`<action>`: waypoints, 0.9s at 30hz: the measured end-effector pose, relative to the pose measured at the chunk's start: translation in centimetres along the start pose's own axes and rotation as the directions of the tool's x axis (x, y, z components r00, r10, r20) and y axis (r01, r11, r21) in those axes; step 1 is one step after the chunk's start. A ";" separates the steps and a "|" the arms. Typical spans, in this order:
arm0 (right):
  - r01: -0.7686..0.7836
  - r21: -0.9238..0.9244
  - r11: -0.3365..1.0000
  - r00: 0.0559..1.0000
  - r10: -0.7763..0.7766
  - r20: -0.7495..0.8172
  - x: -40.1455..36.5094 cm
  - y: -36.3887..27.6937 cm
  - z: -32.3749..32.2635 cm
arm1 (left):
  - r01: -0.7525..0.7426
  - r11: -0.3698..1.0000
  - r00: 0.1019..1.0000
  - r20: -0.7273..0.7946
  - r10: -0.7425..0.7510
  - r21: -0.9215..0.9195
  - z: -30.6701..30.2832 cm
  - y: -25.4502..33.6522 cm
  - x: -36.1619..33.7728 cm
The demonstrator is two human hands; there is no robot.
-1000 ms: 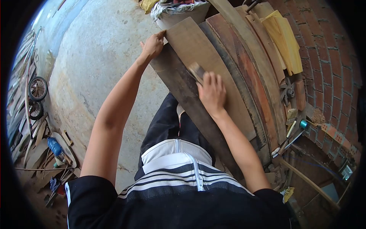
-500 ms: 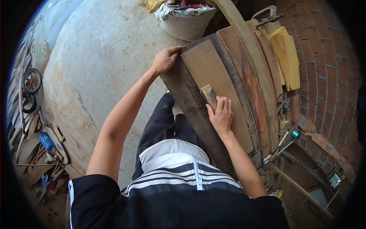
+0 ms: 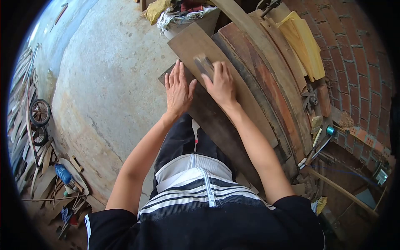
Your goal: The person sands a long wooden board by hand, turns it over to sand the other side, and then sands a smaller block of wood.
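Left hand (image 3: 179, 89) is off the board's far edge since 0.5 s ago, now flat with fingers spread on the dark weathered plank (image 3: 216, 125), frame centre. Right hand (image 3: 221, 85) has slid up-frame, fingers wrapped round a small grey-brown block (image 3: 203, 64), blurred, pressed on the light brown curved wooden board (image 3: 189, 39) overlapping the plank, upper centre. Hands just beside each other. Yellow boards (image 3: 304, 41) upper right, blue plastic bottle (image 3: 62, 173) lower left
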State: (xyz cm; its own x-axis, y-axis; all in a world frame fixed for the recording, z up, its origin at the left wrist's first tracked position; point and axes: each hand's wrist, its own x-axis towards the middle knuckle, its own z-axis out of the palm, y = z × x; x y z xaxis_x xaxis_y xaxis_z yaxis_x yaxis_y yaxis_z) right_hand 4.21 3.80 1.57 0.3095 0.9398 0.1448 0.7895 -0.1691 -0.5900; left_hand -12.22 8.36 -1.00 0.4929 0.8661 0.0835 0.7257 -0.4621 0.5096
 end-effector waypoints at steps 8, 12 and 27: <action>0.028 -0.285 0.958 0.989 0.015 0.147 -14.7 5.0 -8.7 | 0.134 0.984 0.983 0.109 -0.147 0.119 2.5 0.4 -0.1; 0.104 -0.308 0.946 0.991 -0.072 0.112 -3.7 1.4 -2.8 | 0.143 0.987 0.981 0.122 -0.150 0.068 2.5 0.3 -0.1; 0.202 -0.292 0.935 0.973 -0.156 0.173 -3.1 0.9 -2.7 | 0.185 0.982 0.963 0.205 -0.172 -0.042 0.5 1.0 0.1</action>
State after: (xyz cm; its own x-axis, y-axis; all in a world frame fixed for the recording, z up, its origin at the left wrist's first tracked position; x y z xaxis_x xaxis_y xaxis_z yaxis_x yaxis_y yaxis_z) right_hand 5.41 -0.05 2.70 0.0866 0.9917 0.0955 0.9553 -0.0555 -0.2902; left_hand -11.22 7.95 -0.88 0.4481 0.8751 -0.1828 0.7833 -0.2858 0.5520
